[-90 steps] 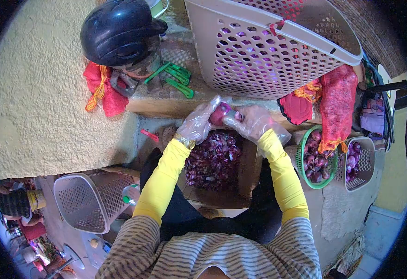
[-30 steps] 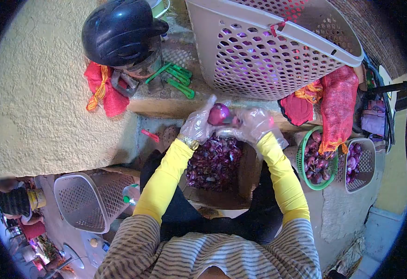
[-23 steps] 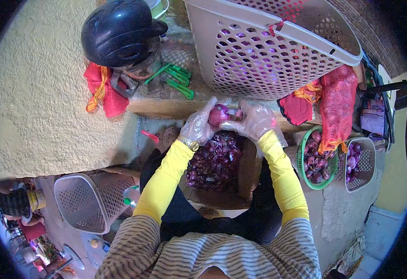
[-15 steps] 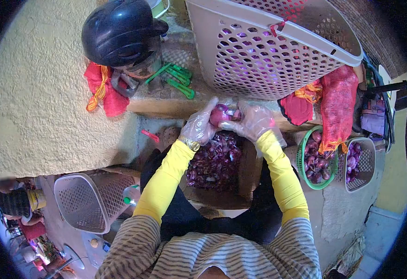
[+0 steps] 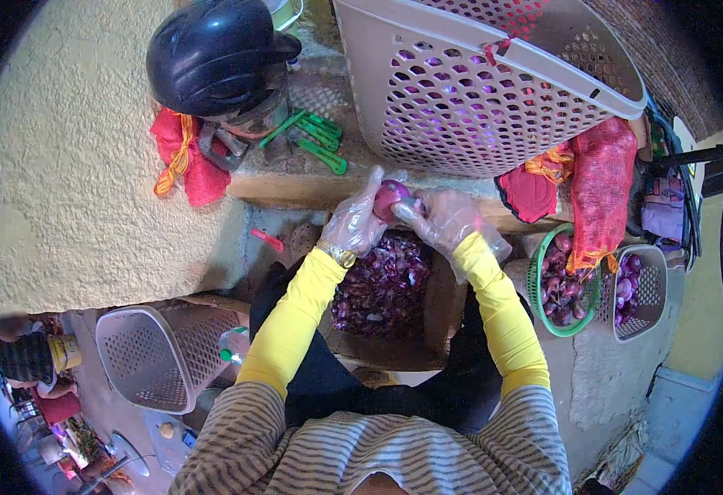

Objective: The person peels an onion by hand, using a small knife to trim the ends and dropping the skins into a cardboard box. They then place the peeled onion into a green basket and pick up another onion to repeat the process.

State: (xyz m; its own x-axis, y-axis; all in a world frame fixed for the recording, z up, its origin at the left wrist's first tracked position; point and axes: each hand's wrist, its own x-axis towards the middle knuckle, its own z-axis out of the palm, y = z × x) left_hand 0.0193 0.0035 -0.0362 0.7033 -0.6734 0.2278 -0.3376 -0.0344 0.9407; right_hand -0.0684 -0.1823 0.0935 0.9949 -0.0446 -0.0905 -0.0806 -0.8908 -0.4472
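Note:
A red onion (image 5: 390, 200) is held above a box of purple onion skins (image 5: 382, 289). My left hand (image 5: 355, 221), in a clear plastic glove, is closed around the onion's left side. My right hand (image 5: 446, 218), gloved the same way, has its fingers pressed together at the onion's right side; whether a small tool or a piece of skin is between them is too small to tell. Yellow sleeves cover both forearms.
Ahead stands a large perforated basket (image 5: 477, 107). Right are a green basket of onions (image 5: 564, 285), a smaller basket (image 5: 650, 293) and a red mesh sack (image 5: 602, 190). Left are a black helmet (image 5: 213, 62), green-handled tools (image 5: 318, 140) and another basket (image 5: 143, 359). A person (image 5: 23, 355) is far left.
My right hand's fingers have shifted slightly against the onion, and the onion has turned a little in my left hand. The surroundings look the same.

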